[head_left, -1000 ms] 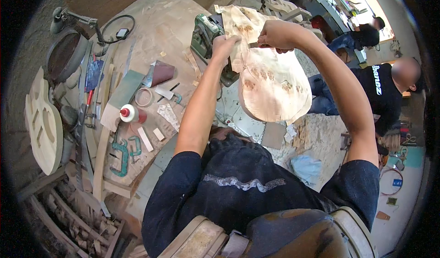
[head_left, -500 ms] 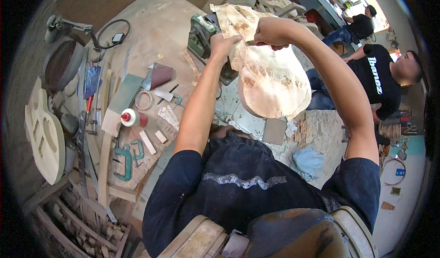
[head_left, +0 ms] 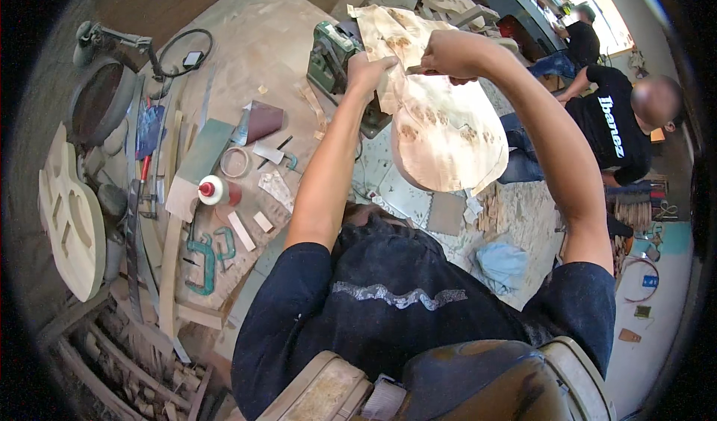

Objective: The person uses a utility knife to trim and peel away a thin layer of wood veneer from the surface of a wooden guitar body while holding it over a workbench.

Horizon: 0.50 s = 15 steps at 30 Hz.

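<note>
A pale wooden body with figured veneer, curved at its lower end, extends from beside a green bench vise. My left hand is closed on the veneer's left edge, thumb toward the middle, some fingers hidden behind. My right hand is closed on a thin blade-like tool, its tip at the veneer just right of my left thumb. The tool is small and partly hidden by my fingers.
The left bench holds a glue bottle, green C-clamps, strips, a routed guitar body and a jointed lamp arm. A blue cloth lies lower right. Two people are at the right.
The nearer co-worker has shifted upward in the picture, with an arm now reaching out leftward, and the farther one has moved slightly. My hands stay at the veneer with only small shifts.
</note>
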### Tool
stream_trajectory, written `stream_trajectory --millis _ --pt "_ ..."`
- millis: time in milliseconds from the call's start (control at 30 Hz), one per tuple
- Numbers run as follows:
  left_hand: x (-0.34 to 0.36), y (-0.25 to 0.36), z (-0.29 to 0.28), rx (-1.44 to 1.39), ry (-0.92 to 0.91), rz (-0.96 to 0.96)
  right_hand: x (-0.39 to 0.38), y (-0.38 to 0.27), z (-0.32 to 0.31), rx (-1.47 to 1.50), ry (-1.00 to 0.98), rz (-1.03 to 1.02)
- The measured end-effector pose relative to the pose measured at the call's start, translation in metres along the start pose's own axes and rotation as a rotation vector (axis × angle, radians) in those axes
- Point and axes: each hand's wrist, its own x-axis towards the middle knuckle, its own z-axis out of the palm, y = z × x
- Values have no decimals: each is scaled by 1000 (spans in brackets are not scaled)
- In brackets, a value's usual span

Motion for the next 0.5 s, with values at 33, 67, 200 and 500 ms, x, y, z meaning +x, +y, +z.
stream_trajectory --millis 33,67,200,500 --pt "4 -2 -2 -14 -14 1 -9 -5 -12 -48 -34 7" --pt "6 -4 -1 -23 -44 -1 -17 -6 -16 -88 -66 26" --pt "10 -10 -7 51 -9 -13 -15 7 -14 21 65 39" --pt "6 -2 -5 -39 -148 -54 -25 20 18 178 144 40"
